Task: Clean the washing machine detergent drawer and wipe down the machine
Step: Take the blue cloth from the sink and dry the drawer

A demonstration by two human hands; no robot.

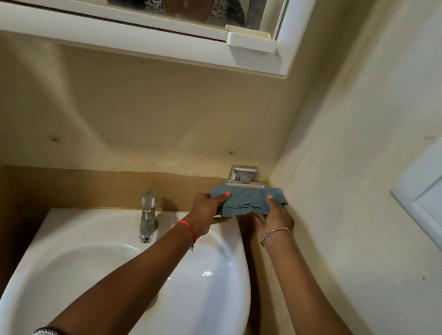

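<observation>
both hands (241,211) pinch blue cloth (246,200) at wall holder (243,175); spread flat, drape evenly.

A blue-grey cleaning cloth (249,202) is hanging crumpled and folded over on itself, its ragged lower edge drooping just above the back rim of a white basin (232,246). It is being held at both ends, the left hand (207,206) pinching its left side and the right hand (273,221) gripping its right, its top edge reaching a metal wall holder (243,175) in the corner.
</observation>
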